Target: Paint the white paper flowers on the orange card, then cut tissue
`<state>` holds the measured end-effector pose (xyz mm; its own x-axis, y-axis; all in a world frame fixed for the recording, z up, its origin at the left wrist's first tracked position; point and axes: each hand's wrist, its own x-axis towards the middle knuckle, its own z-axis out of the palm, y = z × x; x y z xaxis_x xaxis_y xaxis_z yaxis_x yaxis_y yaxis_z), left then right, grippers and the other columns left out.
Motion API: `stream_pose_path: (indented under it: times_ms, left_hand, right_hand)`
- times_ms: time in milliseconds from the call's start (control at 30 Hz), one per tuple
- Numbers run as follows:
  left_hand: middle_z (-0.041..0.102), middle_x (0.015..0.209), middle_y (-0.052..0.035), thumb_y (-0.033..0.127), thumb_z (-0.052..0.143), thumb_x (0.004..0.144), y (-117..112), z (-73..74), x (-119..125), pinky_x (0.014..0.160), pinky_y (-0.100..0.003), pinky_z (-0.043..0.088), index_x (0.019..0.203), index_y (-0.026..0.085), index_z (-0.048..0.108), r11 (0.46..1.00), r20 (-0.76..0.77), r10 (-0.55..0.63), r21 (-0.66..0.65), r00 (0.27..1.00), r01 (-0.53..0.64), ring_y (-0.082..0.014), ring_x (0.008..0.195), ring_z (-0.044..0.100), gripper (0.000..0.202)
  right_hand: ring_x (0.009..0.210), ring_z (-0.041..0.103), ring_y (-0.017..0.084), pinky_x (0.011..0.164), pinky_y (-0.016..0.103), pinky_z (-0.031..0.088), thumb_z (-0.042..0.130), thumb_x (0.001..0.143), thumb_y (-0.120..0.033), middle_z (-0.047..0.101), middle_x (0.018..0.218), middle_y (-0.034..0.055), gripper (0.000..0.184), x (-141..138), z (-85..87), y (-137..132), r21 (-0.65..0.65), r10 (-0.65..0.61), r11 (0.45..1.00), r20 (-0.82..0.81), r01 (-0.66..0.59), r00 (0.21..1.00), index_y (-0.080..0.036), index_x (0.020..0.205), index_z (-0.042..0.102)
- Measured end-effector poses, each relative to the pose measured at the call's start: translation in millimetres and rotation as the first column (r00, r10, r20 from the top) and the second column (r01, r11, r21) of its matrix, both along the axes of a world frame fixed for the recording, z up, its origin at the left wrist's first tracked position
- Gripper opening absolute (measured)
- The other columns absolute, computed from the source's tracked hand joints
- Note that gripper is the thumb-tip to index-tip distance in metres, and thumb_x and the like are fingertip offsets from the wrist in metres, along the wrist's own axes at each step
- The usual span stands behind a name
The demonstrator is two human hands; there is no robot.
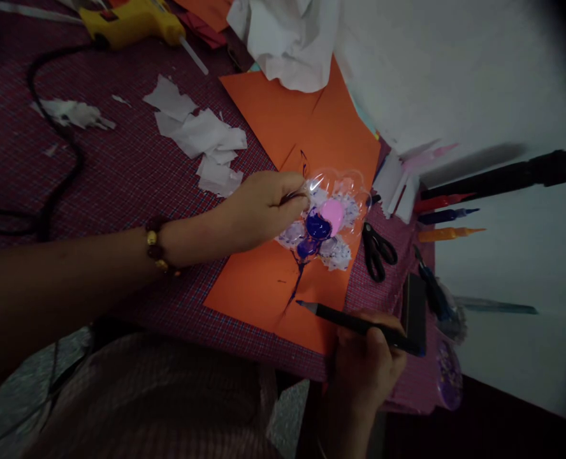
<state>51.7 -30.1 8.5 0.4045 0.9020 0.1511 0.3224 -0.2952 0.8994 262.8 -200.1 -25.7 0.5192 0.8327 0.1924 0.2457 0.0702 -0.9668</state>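
Observation:
My left hand pinches the edge of a clear flower-shaped paint palette over the orange paper. Pink paint and dark blue paint sit in its wells. Pale, blue-speckled petal shapes show beneath and around the palette, partly covered by it. A dark painted line runs down from them on the paper. My right hand is closed around a black paintbrush. The brush's bluish tip is close to the lower end of that line; whether it touches the paper I cannot tell.
A yellow glue gun with a black cord lies at the upper left. Torn white paper is scattered on the checked cloth. Black-handled scissors lie right of the paper; several paint tubes line the wall side.

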Motion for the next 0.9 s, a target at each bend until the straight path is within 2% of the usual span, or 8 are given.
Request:
stream_pose_path:
  times_ms: [167, 267, 433, 633, 900]
  left_hand:
    - [0.040, 0.055, 0.0038, 0.015, 0.044, 0.086, -1.5, 2.4, -0.7, 0.054, -0.025, 0.027, 0.059, 0.018, 0.046, 1.000, -0.019, -0.015, -0.014, 1.000, 0.015, -0.0108, 0.058, 0.039, 0.027]
    - [0.040, 0.056, 0.0040, 0.015, 0.044, 0.086, -1.9, 4.6, -0.7, 0.055, -0.024, 0.027, 0.059, 0.018, 0.044, 0.999, -0.033, -0.028, -0.036, 0.999, 0.027, -0.0102, 0.058, 0.039, 0.027]
    - [0.039, 0.055, 0.0041, 0.015, 0.044, 0.085, -2.0, 6.0, -0.4, 0.054, -0.025, 0.027, 0.059, 0.018, 0.044, 0.999, -0.046, -0.022, -0.038, 0.999, 0.020, -0.0102, 0.057, 0.039, 0.027]
    - [0.039, 0.055, 0.0038, 0.015, 0.044, 0.084, -2.9, 5.7, -0.9, 0.054, -0.025, 0.027, 0.059, 0.019, 0.042, 0.999, -0.032, -0.030, -0.035, 0.999, 0.029, -0.0110, 0.057, 0.039, 0.026]
    - [0.036, 0.056, 0.0041, 0.017, 0.044, 0.085, -3.3, 6.3, -0.4, 0.056, -0.026, 0.026, 0.059, 0.019, 0.041, 0.999, -0.083, -0.033, -0.019, 0.996, 0.032, -0.0112, 0.058, 0.038, 0.027]
  right_hand:
    - [0.045, 0.049, 0.011, 0.044, 0.023, 0.038, 0.062, 0.081, -0.026, 0.056, 0.058, -0.0036, 0.007, -1.1, -0.7, -2.6, -0.076, 0.089, 0.993, -0.024, -0.090, 0.996, -0.019, 0.082, 0.065]
    - [0.047, 0.050, 0.012, 0.046, 0.024, 0.039, 0.062, 0.084, -0.026, 0.057, 0.056, -0.0039, 0.008, -3.9, -1.2, -1.6, -0.059, 0.068, 0.996, -0.020, -0.069, 0.997, -0.020, 0.087, 0.065]
    - [0.046, 0.050, 0.012, 0.045, 0.024, 0.039, 0.062, 0.083, -0.025, 0.055, 0.057, -0.0045, 0.008, -6.8, 0.7, 2.8, 0.048, -0.020, 0.999, 0.029, 0.019, 0.999, -0.021, 0.088, 0.066]
    - [0.046, 0.050, 0.013, 0.045, 0.025, 0.038, 0.063, 0.082, -0.026, 0.057, 0.054, -0.0033, 0.008, -4.2, 0.5, -1.8, -0.054, 0.072, 0.996, -0.024, -0.074, 0.997, -0.019, 0.085, 0.066]
    - [0.051, 0.051, 0.012, 0.049, 0.025, 0.038, 0.062, 0.086, -0.024, 0.057, 0.060, -0.0040, 0.010, -7.2, -0.3, 1.0, -0.011, 0.053, 0.999, -0.004, -0.053, 0.999, -0.020, 0.093, 0.067]
